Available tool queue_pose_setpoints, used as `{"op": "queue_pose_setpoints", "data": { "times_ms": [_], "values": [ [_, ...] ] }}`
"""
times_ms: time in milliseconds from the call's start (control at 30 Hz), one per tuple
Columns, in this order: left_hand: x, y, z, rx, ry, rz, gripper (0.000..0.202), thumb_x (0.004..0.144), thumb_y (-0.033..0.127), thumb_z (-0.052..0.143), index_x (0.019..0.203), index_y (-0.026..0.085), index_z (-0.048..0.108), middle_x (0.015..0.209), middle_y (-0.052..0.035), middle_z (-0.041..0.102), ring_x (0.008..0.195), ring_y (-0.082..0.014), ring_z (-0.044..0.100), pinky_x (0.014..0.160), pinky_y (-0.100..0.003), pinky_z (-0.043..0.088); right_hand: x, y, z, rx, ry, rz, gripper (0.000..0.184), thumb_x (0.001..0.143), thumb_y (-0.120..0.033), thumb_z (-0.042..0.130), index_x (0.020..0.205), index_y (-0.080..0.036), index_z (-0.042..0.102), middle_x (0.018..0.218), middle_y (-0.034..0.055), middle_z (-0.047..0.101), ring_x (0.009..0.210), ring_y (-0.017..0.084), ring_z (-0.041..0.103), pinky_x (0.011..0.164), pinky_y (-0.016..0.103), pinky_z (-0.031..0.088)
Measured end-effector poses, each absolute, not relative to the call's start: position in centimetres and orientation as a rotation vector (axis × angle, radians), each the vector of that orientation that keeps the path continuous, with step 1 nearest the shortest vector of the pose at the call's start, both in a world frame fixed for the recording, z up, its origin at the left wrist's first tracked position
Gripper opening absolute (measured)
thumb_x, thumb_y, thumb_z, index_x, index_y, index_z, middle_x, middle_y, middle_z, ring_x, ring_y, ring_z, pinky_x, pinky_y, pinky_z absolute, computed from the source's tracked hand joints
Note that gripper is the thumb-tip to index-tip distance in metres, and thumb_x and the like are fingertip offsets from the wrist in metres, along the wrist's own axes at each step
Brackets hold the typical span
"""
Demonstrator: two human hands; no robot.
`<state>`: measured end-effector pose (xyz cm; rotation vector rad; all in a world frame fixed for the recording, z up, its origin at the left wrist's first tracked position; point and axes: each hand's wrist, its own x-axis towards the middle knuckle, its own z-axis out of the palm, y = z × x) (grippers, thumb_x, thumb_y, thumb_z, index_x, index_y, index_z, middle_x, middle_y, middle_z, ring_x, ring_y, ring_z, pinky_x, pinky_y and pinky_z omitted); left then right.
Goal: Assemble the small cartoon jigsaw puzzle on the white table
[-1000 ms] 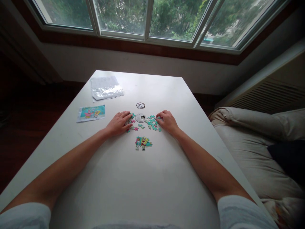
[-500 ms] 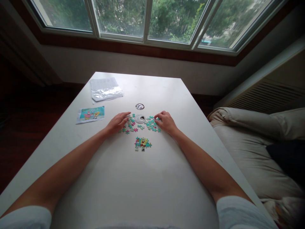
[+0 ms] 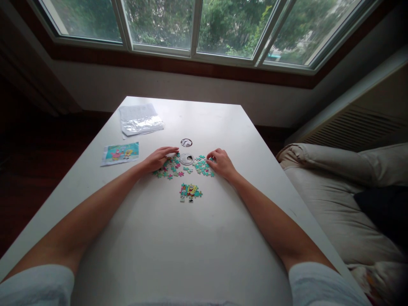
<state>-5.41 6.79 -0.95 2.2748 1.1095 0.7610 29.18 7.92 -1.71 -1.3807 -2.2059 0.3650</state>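
My left hand (image 3: 157, 159) reaches over a pile of loose jigsaw pieces (image 3: 170, 171), fingers stretched out and the index fingertip at a piece on the pile's far edge. Part of this pile is hidden under the palm. My right hand (image 3: 223, 163) rests at the other pile of turquoise pieces (image 3: 203, 166), thumb and index finger drawn together; what lies between the tips is too small to make out. Nearer to me is a joined part of the puzzle (image 3: 191, 191) with a yellow cartoon figure. A few pieces (image 3: 188, 170) lie between the piles.
A round grey cap (image 3: 186, 159) sits in the white table (image 3: 191, 246), with a round hole (image 3: 186, 143) behind it. At the left are a picture sheet (image 3: 120, 153) and a clear plastic packet with papers (image 3: 142, 121). A beige sofa (image 3: 331, 204) stands at the right.
My left hand has shifted slightly, its fingers now reaching farther over the far edge of the left pile, and more pieces show below the palm. My right hand has stayed in place.
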Motion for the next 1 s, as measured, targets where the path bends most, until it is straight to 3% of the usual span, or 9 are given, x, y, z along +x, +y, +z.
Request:
{"op": "queue_pose_setpoints", "data": {
  "times_ms": [200,333,633,833,1000],
  "values": [
    [-5.56,6.65,-1.21,2.295,1.256,0.786,0.059,0.086,0.009,0.039,0.14,0.021,0.058,0.131,-0.0037,0.068,0.13,-0.0195,0.054,0.118,-0.039,0.04,29.29,7.74,-1.67,-1.365,-2.205,0.366,0.014,0.087,-0.03,0.067,0.097,-0.022,0.072,0.099,0.0086,0.059,0.098,0.026,0.053,0.092,0.04,0.046],
    [-5.79,6.72,-1.32,2.37,1.303,0.754,0.047,0.089,0.013,0.04,0.126,0.019,0.069,0.127,-0.0067,0.069,0.124,-0.0215,0.056,0.113,-0.04,0.044,29.39,7.82,-1.86,-1.352,-2.196,0.364,0.013,0.087,-0.031,0.067,0.097,-0.022,0.072,0.098,0.0079,0.059,0.098,0.025,0.053,0.092,0.039,0.046],
    [-5.47,6.54,-1.55,2.535,1.235,0.586,0.045,0.101,0.028,0.037,0.14,0.023,0.06,0.149,-0.0027,0.056,0.144,-0.0228,0.04,0.124,-0.045,0.029,29.37,7.79,-1.84,-1.358,-2.196,0.363,0.013,0.088,-0.031,0.067,0.097,-0.022,0.072,0.097,0.0079,0.059,0.097,0.025,0.053,0.091,0.038,0.046],
    [-5.92,6.33,-1.24,2.463,1.426,0.76,0.035,0.096,0.028,0.046,0.118,0.021,0.072,0.126,-0.0068,0.068,0.121,-0.0254,0.054,0.111,-0.045,0.042,29.44,7.82,-1.83,-1.358,-2.199,0.371,0.014,0.087,-0.031,0.068,0.097,-0.023,0.073,0.097,0.0079,0.059,0.097,0.025,0.053,0.092,0.039,0.045],
    [-6.05,6.0,-0.99,2.444,1.633,0.772,0.024,0.091,0.03,0.053,0.102,0.02,0.073,0.11,-0.0092,0.067,0.109,-0.0278,0.055,0.104,-0.046,0.045,29.48,7.91,-1.9,-1.363,-2.2,0.374,0.015,0.087,-0.031,0.068,0.098,-0.023,0.073,0.097,0.0078,0.059,0.098,0.025,0.053,0.092,0.039,0.045]
  ]
}}
